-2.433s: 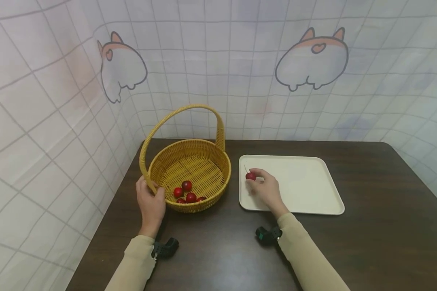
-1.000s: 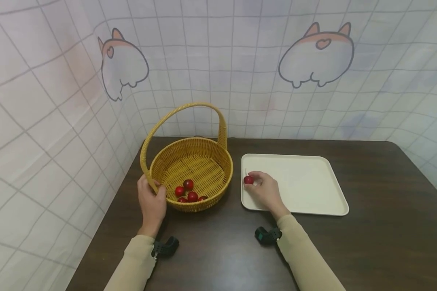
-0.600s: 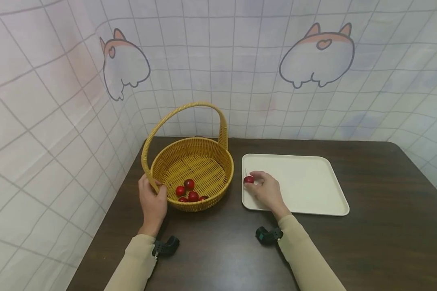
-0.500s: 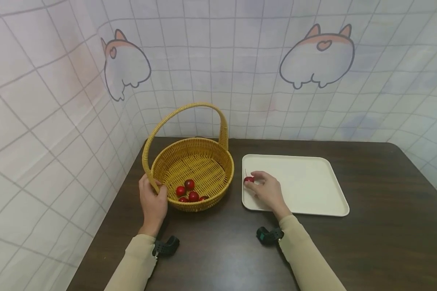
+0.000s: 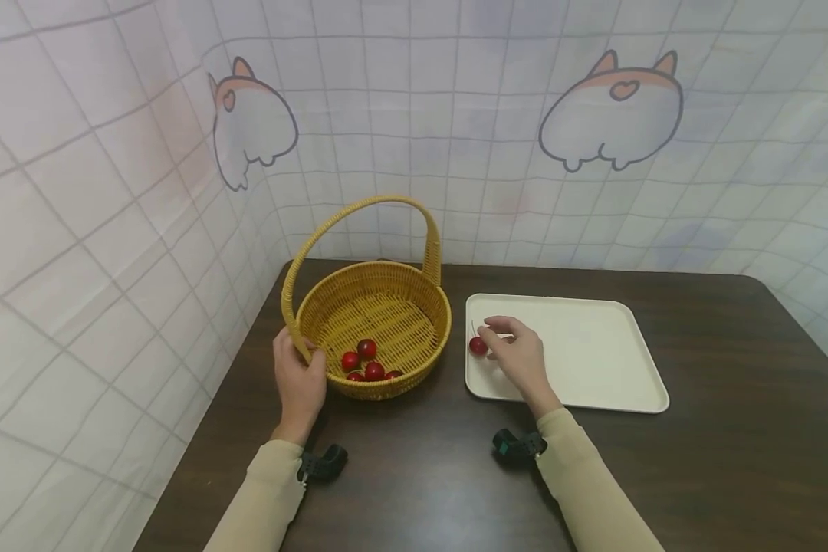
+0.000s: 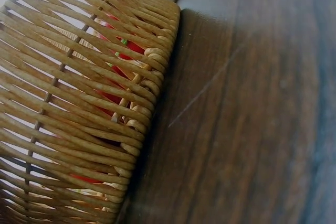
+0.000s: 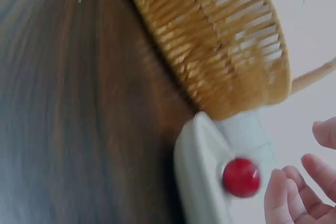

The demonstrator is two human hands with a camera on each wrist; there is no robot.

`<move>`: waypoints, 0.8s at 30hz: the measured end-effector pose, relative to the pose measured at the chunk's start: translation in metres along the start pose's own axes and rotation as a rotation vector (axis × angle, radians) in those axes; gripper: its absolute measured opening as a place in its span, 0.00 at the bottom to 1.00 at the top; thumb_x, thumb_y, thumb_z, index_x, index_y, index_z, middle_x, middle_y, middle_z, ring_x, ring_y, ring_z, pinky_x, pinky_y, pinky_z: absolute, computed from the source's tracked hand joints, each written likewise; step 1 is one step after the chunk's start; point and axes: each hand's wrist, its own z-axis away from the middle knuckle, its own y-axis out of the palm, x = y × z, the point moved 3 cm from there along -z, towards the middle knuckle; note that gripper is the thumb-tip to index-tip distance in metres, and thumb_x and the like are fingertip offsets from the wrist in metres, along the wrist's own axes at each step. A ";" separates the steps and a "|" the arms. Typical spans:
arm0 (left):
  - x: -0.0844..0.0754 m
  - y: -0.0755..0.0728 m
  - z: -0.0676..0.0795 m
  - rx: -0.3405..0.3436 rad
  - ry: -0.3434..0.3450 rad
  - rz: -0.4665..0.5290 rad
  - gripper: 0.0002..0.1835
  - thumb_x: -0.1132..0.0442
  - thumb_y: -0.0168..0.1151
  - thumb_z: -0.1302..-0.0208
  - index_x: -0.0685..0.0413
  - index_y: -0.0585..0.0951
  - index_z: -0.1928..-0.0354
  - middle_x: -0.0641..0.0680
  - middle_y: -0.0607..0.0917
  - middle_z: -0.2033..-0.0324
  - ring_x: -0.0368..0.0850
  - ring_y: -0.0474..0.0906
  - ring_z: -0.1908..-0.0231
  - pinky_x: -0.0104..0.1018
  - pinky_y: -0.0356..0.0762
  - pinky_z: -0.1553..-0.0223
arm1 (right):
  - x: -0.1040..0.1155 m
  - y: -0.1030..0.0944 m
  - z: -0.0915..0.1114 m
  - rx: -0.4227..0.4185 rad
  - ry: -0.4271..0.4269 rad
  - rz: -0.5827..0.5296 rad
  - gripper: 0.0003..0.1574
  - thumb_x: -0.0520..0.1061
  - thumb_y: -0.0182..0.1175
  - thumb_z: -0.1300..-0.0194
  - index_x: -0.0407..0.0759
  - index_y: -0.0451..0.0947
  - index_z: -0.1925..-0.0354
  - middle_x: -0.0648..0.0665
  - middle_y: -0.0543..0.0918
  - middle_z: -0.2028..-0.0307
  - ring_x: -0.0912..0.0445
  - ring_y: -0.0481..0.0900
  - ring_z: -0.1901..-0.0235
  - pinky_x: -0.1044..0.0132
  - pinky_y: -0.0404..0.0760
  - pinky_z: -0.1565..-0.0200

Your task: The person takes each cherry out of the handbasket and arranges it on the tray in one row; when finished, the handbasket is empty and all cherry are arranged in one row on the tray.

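My left hand (image 5: 300, 389) grips the woven yellow basket (image 5: 445, 326) at its left side, where the tall handle (image 5: 379, 198) meets the rim. Inside, several red cherries (image 5: 375, 372) lie gathered toward the near side; in the left wrist view they show only through gaps in the weave (image 6: 79, 93). A single cherry (image 5: 478, 346) with a thin stem rests at the left end of the cream tray (image 5: 586, 353). Just right of it is my right hand (image 5: 520, 359), fingers parted. The right wrist view shows a gap between those fingers and the cherry (image 7: 240, 177).
Both containers stand on a dark wooden table (image 5: 421, 468), basket left and tray right, with a narrow gap between them. A white gridded cloth (image 5: 400, 100) hangs behind and along the left. Each wrist wears a black strap device (image 5: 323, 463).
My right hand has let go of the cherry, which now sits on the tray's left end, and has drawn slightly right. The left hand keeps its grip on the basket. The head view has shifted slightly.
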 end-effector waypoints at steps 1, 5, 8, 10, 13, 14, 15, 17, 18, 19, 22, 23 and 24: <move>0.000 0.000 0.000 0.000 -0.003 -0.002 0.06 0.75 0.53 0.43 0.58 0.69 0.68 0.65 0.71 0.43 0.52 0.66 0.51 0.45 0.60 0.56 | 0.004 0.001 0.001 0.010 -0.021 -0.003 0.21 0.52 0.64 0.37 0.40 0.81 0.51 0.41 0.86 0.58 0.52 0.84 0.69 0.67 0.78 0.70; 0.000 0.000 0.001 -0.004 -0.007 -0.022 0.06 0.74 0.53 0.43 0.58 0.69 0.68 0.65 0.71 0.42 0.52 0.67 0.50 0.45 0.61 0.56 | 0.023 0.009 0.009 0.055 -0.099 0.006 0.20 0.50 0.64 0.36 0.40 0.81 0.50 0.44 0.85 0.56 0.54 0.84 0.63 0.65 0.78 0.63; -0.002 0.000 0.000 -0.006 -0.009 -0.026 0.05 0.74 0.53 0.43 0.58 0.69 0.68 0.65 0.71 0.42 0.52 0.67 0.49 0.45 0.61 0.56 | 0.039 0.016 0.013 0.092 -0.164 0.005 0.20 0.50 0.64 0.35 0.40 0.81 0.50 0.44 0.85 0.55 0.53 0.83 0.59 0.59 0.80 0.54; -0.002 0.000 0.000 -0.001 -0.015 -0.021 0.05 0.73 0.53 0.42 0.58 0.69 0.68 0.65 0.71 0.42 0.52 0.67 0.49 0.45 0.60 0.56 | 0.050 0.020 0.014 0.114 -0.207 -0.005 0.20 0.49 0.64 0.35 0.39 0.80 0.49 0.43 0.84 0.54 0.51 0.82 0.57 0.56 0.80 0.51; -0.002 0.001 0.000 0.005 -0.029 -0.013 0.05 0.73 0.53 0.42 0.57 0.68 0.67 0.64 0.70 0.41 0.51 0.66 0.50 0.44 0.60 0.56 | 0.065 0.026 0.016 0.156 -0.241 -0.022 0.18 0.47 0.64 0.35 0.39 0.80 0.50 0.42 0.83 0.54 0.50 0.81 0.54 0.55 0.80 0.51; -0.002 0.001 0.001 0.007 -0.034 -0.010 0.05 0.73 0.53 0.41 0.58 0.68 0.67 0.64 0.70 0.41 0.51 0.66 0.50 0.44 0.60 0.57 | 0.069 0.029 0.016 0.175 -0.249 -0.023 0.18 0.46 0.64 0.36 0.39 0.80 0.49 0.42 0.83 0.53 0.50 0.81 0.54 0.55 0.80 0.51; -0.002 0.001 0.001 0.006 -0.037 -0.013 0.05 0.72 0.53 0.41 0.58 0.68 0.67 0.63 0.70 0.41 0.51 0.66 0.50 0.44 0.60 0.57 | 0.072 0.031 0.016 0.194 -0.254 -0.022 0.18 0.45 0.64 0.36 0.40 0.80 0.49 0.42 0.83 0.53 0.50 0.81 0.54 0.56 0.80 0.51; -0.001 0.001 0.001 0.004 -0.039 -0.017 0.04 0.72 0.53 0.41 0.58 0.68 0.67 0.63 0.70 0.41 0.51 0.66 0.50 0.44 0.60 0.56 | 0.078 0.037 0.015 0.230 -0.253 -0.018 0.18 0.44 0.65 0.36 0.40 0.80 0.49 0.43 0.83 0.53 0.51 0.81 0.54 0.56 0.80 0.51; -0.001 0.001 0.001 0.005 -0.040 -0.020 0.04 0.72 0.53 0.42 0.58 0.69 0.67 0.63 0.70 0.41 0.51 0.66 0.50 0.44 0.60 0.57 | 0.081 0.040 0.014 0.249 -0.257 -0.013 0.19 0.44 0.65 0.36 0.39 0.80 0.48 0.43 0.83 0.53 0.50 0.81 0.54 0.56 0.80 0.51; 0.000 0.000 0.001 0.006 -0.039 -0.026 0.04 0.72 0.53 0.42 0.59 0.69 0.67 0.63 0.70 0.41 0.51 0.66 0.50 0.44 0.60 0.56 | 0.083 0.043 0.013 0.268 -0.258 -0.004 0.19 0.44 0.65 0.36 0.40 0.79 0.48 0.43 0.83 0.53 0.51 0.82 0.54 0.56 0.80 0.51; -0.001 0.000 0.001 0.007 -0.035 -0.028 0.04 0.71 0.53 0.42 0.59 0.69 0.67 0.63 0.70 0.41 0.51 0.66 0.50 0.44 0.60 0.56 | 0.089 0.053 0.008 0.338 -0.252 0.051 0.19 0.45 0.64 0.36 0.42 0.80 0.47 0.43 0.84 0.52 0.52 0.82 0.55 0.56 0.80 0.52; -0.001 0.000 0.001 0.009 -0.035 -0.025 0.04 0.72 0.53 0.42 0.59 0.69 0.67 0.63 0.70 0.41 0.51 0.66 0.50 0.44 0.60 0.57 | 0.090 0.056 0.006 0.369 -0.253 0.077 0.19 0.45 0.64 0.36 0.43 0.80 0.47 0.43 0.84 0.51 0.52 0.82 0.55 0.56 0.81 0.53; -0.002 -0.001 0.001 0.009 -0.034 -0.023 0.04 0.72 0.53 0.42 0.58 0.69 0.67 0.63 0.70 0.41 0.51 0.66 0.50 0.44 0.61 0.57 | 0.091 0.060 0.005 0.400 -0.250 0.105 0.18 0.46 0.64 0.36 0.44 0.80 0.47 0.43 0.84 0.51 0.52 0.82 0.55 0.57 0.81 0.54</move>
